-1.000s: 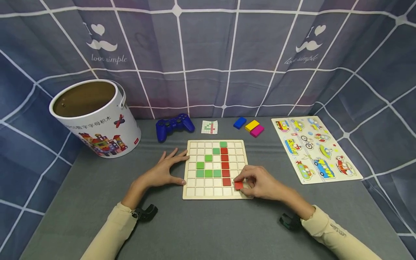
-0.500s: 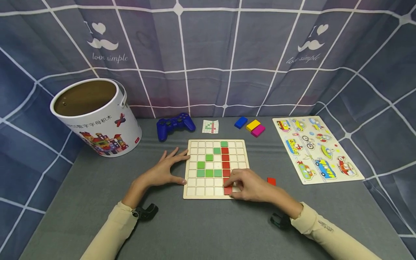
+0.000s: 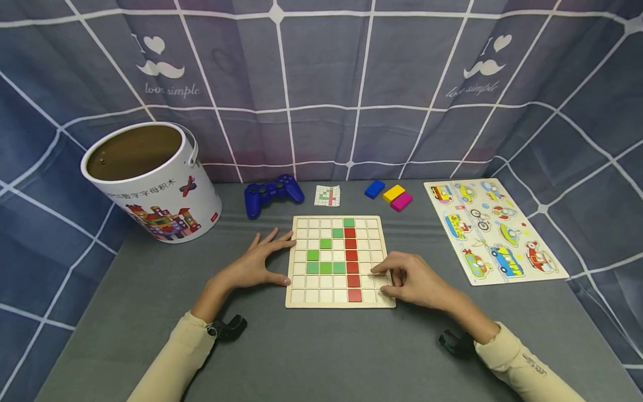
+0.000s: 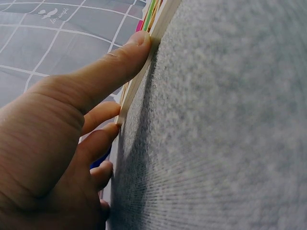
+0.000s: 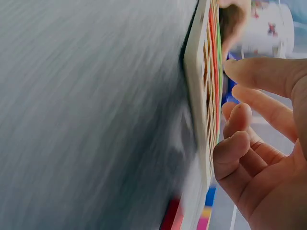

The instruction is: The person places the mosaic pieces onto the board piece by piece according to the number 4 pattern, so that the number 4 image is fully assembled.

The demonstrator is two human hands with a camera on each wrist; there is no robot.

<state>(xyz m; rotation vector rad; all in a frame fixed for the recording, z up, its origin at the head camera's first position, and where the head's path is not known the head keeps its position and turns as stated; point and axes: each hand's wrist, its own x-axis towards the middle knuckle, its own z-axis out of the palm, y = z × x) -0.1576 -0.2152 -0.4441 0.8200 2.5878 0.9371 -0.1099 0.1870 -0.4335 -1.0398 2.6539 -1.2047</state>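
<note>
A: How are the hands placed? 
B: The left hand [image 3: 253,265] is laid flat, fingers straight, against the grid board [image 3: 340,301] at its 9 o'clock edge. The right hand [image 3: 412,279], fingers loosely curled and gripping nothing, is rested at 4 o'clock.

A: What risk is judged? 
B: The red tiles [image 3: 351,257] could be dislodged if the board is nudged along the tabletop [image 3: 321,352].

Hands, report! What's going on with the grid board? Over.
Left hand flat against grid board edge. Right hand loosely curled over board's right side, holding nothing. Nothing blocking.
</note>
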